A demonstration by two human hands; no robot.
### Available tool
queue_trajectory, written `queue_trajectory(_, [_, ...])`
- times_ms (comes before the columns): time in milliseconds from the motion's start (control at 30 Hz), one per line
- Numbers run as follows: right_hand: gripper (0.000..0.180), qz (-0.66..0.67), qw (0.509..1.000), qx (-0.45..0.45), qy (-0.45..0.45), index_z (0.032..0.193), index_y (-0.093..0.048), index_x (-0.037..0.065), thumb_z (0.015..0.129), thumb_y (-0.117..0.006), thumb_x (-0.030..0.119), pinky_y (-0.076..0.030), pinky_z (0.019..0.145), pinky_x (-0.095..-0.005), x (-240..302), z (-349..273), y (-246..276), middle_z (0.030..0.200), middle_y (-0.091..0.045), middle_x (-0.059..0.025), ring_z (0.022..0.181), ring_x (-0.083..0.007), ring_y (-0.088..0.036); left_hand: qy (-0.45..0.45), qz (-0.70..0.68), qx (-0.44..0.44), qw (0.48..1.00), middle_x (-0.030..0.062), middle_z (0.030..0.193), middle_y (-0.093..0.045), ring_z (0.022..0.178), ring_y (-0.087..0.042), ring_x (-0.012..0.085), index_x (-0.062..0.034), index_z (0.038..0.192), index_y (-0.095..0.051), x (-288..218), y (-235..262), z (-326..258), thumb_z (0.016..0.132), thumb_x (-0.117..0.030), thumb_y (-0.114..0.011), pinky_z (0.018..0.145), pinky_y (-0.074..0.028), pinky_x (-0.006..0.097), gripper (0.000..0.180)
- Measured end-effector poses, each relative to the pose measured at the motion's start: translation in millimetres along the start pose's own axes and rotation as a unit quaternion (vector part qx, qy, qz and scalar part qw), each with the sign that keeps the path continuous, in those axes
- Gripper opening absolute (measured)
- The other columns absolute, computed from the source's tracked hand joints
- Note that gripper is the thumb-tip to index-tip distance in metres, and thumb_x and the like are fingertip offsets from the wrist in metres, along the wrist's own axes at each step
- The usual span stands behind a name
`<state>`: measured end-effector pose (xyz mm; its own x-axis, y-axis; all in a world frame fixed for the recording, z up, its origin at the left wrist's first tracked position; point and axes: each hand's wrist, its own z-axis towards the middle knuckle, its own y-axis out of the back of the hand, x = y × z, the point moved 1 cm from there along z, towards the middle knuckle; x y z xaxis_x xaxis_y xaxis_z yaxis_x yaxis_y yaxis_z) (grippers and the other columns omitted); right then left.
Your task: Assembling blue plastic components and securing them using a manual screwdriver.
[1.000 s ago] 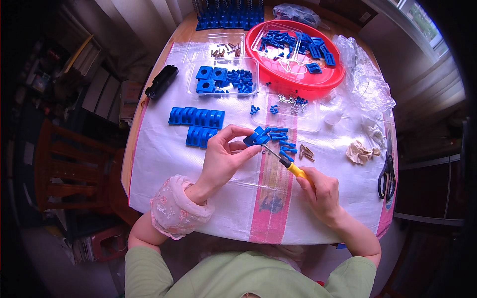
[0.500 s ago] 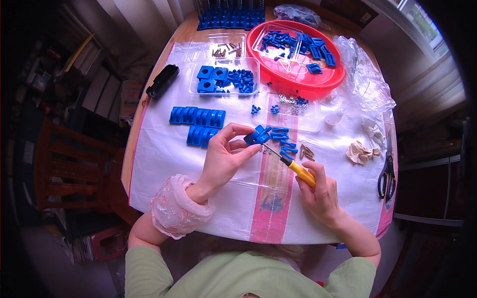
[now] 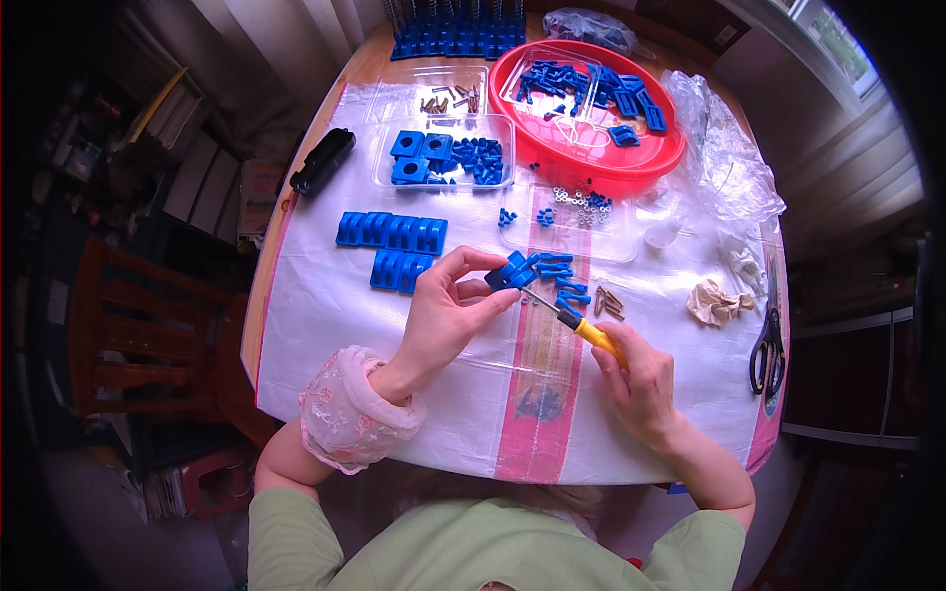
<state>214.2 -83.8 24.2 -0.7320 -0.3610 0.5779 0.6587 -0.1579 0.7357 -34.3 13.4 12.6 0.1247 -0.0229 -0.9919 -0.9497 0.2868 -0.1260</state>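
Observation:
Between the thumb and fingers of my left hand (image 3: 448,313) is a small blue plastic part (image 3: 510,271), held above the middle of the table. My right hand (image 3: 641,382) is wrapped round the yellow handle of a screwdriver (image 3: 597,339). Its thin metal shaft slants up to the left, and the tip is at the blue part's lower right side; whether it sits in a screw I cannot tell. Just beyond lie several slim blue pieces (image 3: 572,295) and a few brass-coloured pins (image 3: 609,303). Blue ribbed blocks (image 3: 390,232) stand in rows left of my left hand.
A clear box (image 3: 377,177) holds blue square and small parts. Behind it are brass-coloured pieces (image 3: 451,99). A red basin (image 3: 668,156) carries more blue parts. White nuts (image 3: 570,197) lie on a clear lid. Black scissors (image 3: 768,355) and crumpled paper (image 3: 718,302) are at right.
My right hand's grip on the screwdriver handle has shifted and turned, the hand moving slightly right. The left hand and the blue part have hardly moved.

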Motion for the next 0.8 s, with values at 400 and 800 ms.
queue_trajectory(400, [0.047,0.059,0.998,0.018,-0.032,0.133,-0.051,0.005,0.093,-0.076,0.006,-0.051,0.054,-0.0426,2.6,-5.4,-2.5,0.085,-0.071,-0.0183,0.063,-0.0351,-0.070,0.050,-0.004,0.014,0.999,0.0136,0.123,-0.070,0.102,-0.076,0.0211,0.0003,0.119,-0.062,-2.0,2.7,-0.6,0.091,0.002,-0.079,0.087,-0.061,0.028,0.033])
queue_trajectory(800, [0.028,0.035,0.999,-0.023,0.006,0.113,-0.063,0.003,0.091,-0.079,0.007,-0.054,0.057,-0.0406,1.1,0.0,1.0,0.089,-0.072,-0.0144,0.070,-0.0325,-0.072,0.049,-0.032,0.028,0.998,0.0096,0.123,-0.071,0.103,-0.075,0.0168,-0.0037,0.119,-0.063,2.6,3.9,1.1,0.106,-0.013,-0.064,0.080,-0.065,0.027,0.016])
